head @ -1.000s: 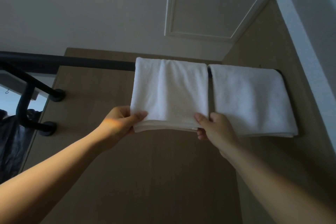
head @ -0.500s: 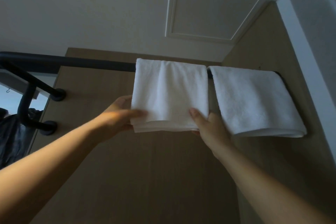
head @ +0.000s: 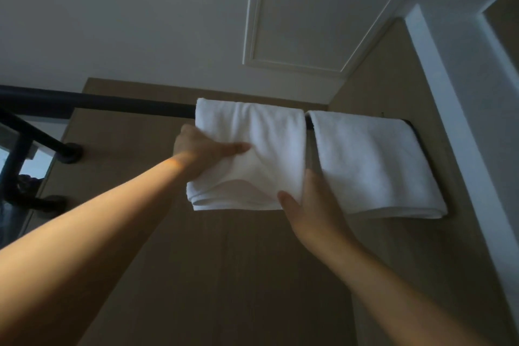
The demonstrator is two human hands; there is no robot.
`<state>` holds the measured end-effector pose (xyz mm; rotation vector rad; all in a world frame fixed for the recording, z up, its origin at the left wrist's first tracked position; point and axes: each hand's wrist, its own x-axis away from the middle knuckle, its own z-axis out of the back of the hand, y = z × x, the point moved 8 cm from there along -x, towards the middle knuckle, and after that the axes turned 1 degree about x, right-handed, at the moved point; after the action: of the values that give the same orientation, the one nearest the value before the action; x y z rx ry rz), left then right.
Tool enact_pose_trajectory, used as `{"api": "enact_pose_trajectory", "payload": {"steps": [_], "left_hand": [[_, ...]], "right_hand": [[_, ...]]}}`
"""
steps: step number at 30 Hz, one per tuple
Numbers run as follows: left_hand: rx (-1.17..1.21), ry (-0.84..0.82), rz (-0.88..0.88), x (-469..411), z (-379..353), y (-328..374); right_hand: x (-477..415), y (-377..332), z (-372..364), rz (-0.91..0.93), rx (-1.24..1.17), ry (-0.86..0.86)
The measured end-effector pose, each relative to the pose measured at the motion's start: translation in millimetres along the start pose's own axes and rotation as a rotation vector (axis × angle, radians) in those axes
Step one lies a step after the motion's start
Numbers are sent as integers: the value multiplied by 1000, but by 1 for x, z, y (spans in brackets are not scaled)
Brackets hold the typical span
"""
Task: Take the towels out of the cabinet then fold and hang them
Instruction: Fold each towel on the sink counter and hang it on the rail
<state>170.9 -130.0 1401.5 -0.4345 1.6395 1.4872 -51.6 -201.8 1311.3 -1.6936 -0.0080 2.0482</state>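
Note:
Two folded white towels hang side by side over a black rail (head: 112, 105) high on a wooden wall. My left hand (head: 202, 149) grips the left edge of the left towel (head: 269, 149), thumb pressed across its front about halfway up. My right hand (head: 311, 205) holds that towel's lower right corner, thumb in front and fingers behind. The front layer bulges and creases between my hands. The right towel (head: 373, 166) hangs flat and untouched, a narrow gap apart from the left one.
The rail runs left to black pipe brackets (head: 70, 153) fixed to the wooden panel (head: 224, 275). A white door frame (head: 460, 135) rises on the right. Ceiling with a moulded panel (head: 309, 14) is above. Dark items hang at far left (head: 16, 185).
My left hand has slid up the left towel's edge from the bottom corner to its middle. My right hand has stayed at the lower right corner. The towel's front has creased.

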Motion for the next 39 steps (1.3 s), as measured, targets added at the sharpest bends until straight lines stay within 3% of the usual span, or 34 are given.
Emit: {"api": "enact_pose_trajectory", "payload": {"steps": [5, 9, 14, 20, 24, 34, 39], "left_hand": [[-82, 39, -170, 5, 2, 7], [-188, -3, -278, 14, 0, 7], [-229, -79, -307, 20, -5, -14], [-130, -149, -406, 31, -8, -34], [13, -186, -332, 29, -9, -46], [92, -364, -292, 40, -29, -36], [410, -487, -114, 40, -22, -27]], "right_hand": [[-33, -50, 29, 273, 179, 159], [-94, -79, 30, 366, 374, 198], [-139, -88, -4, 322, 472, -32], [-140, -84, -11, 390, 549, 142], [-139, -83, -9, 456, 575, 198], [-139, -60, 3, 445, 544, 234], [-108, -44, -14, 413, 534, 207]]}}
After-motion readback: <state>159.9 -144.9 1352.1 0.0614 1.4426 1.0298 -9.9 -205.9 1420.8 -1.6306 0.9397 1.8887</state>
